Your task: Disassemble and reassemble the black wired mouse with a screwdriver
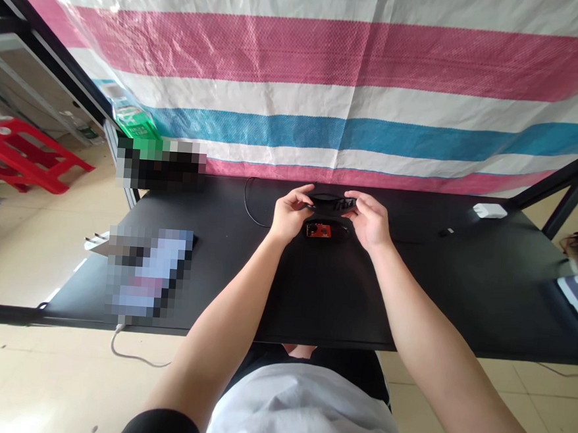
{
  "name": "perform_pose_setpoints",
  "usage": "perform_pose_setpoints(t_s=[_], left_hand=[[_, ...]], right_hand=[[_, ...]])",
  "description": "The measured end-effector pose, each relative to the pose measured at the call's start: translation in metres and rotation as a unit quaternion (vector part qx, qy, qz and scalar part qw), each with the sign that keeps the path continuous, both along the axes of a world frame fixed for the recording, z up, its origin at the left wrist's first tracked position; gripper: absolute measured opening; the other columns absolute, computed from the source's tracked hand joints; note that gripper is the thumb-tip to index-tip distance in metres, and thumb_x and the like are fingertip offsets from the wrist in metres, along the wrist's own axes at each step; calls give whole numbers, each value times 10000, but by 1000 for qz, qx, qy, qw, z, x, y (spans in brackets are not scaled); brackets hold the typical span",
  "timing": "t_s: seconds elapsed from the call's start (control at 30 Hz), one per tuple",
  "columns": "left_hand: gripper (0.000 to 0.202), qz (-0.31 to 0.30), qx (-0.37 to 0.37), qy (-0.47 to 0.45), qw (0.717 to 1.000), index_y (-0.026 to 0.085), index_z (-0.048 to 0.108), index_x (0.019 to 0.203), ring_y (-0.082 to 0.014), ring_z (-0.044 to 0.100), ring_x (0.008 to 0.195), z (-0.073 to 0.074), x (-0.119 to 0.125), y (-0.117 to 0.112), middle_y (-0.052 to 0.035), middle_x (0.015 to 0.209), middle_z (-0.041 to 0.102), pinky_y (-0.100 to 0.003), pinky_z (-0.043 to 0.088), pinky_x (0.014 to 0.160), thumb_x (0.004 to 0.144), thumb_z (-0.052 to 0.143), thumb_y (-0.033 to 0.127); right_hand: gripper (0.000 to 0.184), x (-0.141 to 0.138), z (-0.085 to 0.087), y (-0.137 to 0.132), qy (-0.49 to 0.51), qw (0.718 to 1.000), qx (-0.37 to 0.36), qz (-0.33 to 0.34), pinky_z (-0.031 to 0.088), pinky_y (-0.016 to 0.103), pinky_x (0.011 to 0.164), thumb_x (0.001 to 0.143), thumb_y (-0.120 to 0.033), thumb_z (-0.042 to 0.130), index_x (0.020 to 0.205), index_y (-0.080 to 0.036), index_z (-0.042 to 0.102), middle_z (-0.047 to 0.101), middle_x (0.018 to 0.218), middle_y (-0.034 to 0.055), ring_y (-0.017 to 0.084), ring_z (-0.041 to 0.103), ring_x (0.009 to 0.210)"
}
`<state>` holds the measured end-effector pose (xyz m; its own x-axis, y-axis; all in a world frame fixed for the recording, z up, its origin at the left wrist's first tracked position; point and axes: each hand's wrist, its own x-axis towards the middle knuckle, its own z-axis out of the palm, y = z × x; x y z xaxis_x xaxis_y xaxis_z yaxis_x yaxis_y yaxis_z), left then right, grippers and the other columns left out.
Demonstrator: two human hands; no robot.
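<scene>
Both my hands meet over the middle of the black table (313,291). My left hand (289,213) and my right hand (370,219) each grip one end of a flat black cover (330,202), a computer mouse's shell by its shape, held a little above the table. Just beneath it lies the mouse's black base with a red circuit board (318,230) showing inside. A thin black cable (250,210) curves away from the base to the left. The fingers of both hands are curled round the cover's edges.
A white charger block (490,210) and a small dark part (446,232) lie at the table's far right. Blurred items sit at the left edge (149,273). A striped tarp (328,81) hangs behind; a red stool (23,155) stands left.
</scene>
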<state>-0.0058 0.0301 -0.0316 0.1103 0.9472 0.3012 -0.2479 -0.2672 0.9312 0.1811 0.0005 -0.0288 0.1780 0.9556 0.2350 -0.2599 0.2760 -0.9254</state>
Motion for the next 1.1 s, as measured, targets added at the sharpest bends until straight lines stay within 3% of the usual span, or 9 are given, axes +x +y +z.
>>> perform_pose_setpoints(t_s=[0.13, 0.33, 0.47, 0.57, 0.63, 0.73, 0.9, 1.1], left_hand=[[72, 36, 23, 36, 998, 167, 600, 592, -296, 545, 1287, 0, -1, 0, -105, 1309, 628, -435, 479, 1009, 598, 635, 105], [149, 50, -17, 67, 996, 167, 665, 687, -215, 690, 912, 4, -4, -2, -64, 984, 739, -398, 529, 897, 568, 755, 167], [273, 31, -81, -1, 996, 157, 659, 711, -146, 646, 655, 8, -3, -2, -2, 686, 686, -329, 539, 729, 526, 839, 249], [242, 87, -87, -13, 992, 162, 648, 736, -132, 622, 618, 10, -7, 2, 6, 666, 661, -309, 526, 684, 582, 806, 259], [163, 169, -74, 41, 982, 172, 649, 745, -145, 628, 644, 11, -12, 4, 5, 683, 660, -312, 520, 698, 631, 753, 226], [80, 283, -35, 209, 935, 194, 677, 738, -197, 656, 738, 13, -21, 6, -11, 726, 687, -355, 514, 807, 668, 679, 157], [209, 317, -3, 337, 886, 200, 702, 745, -254, 672, 991, 11, -25, 4, -76, 979, 733, -397, 469, 1001, 691, 564, 52], [236, 340, -29, 384, 858, 212, 717, 747, -310, 511, 1292, 5, -27, 4, -99, 1300, 605, -468, 394, 1109, 682, 562, 46]], right_hand=[[352, 1, 0, -1, -24, 1000, 10, 4, 568, 421, 810, 660, -398, 784, 966, -240, 712, 731, 1010, 47, 228, 673, 916], [415, 4, -4, 2, -65, 998, -16, -19, 580, 387, 742, 731, -502, 707, 1074, -270, 672, 710, 1152, 52, 219, 680, 925], [441, 6, -4, 3, -59, 997, -40, -17, 553, 334, 669, 721, -450, 707, 1118, -266, 662, 719, 1127, 57, 204, 685, 870], [429, 7, -4, 2, -57, 997, -53, -20, 532, 314, 646, 700, -397, 709, 1099, -245, 673, 723, 1134, 71, 201, 679, 860], [422, 8, -4, 2, -69, 996, -55, -20, 519, 305, 633, 696, -392, 700, 1085, -230, 680, 732, 1094, 79, 199, 674, 849], [425, 7, -6, 2, -109, 993, -51, -15, 513, 309, 635, 705, -418, 684, 1082, -221, 684, 735, 1050, 83, 212, 671, 868], [436, 4, -5, 0, -172, 984, -43, -7, 525, 365, 695, 689, -438, 704, 1057, -205, 688, 739, 981, 85, 239, 668, 890], [386, 0, -8, -4, -286, 958, -25, -5, 534, 413, 764, 708, -400, 712, 1033, -193, 706, 740, 956, 93, 256, 676, 904]])
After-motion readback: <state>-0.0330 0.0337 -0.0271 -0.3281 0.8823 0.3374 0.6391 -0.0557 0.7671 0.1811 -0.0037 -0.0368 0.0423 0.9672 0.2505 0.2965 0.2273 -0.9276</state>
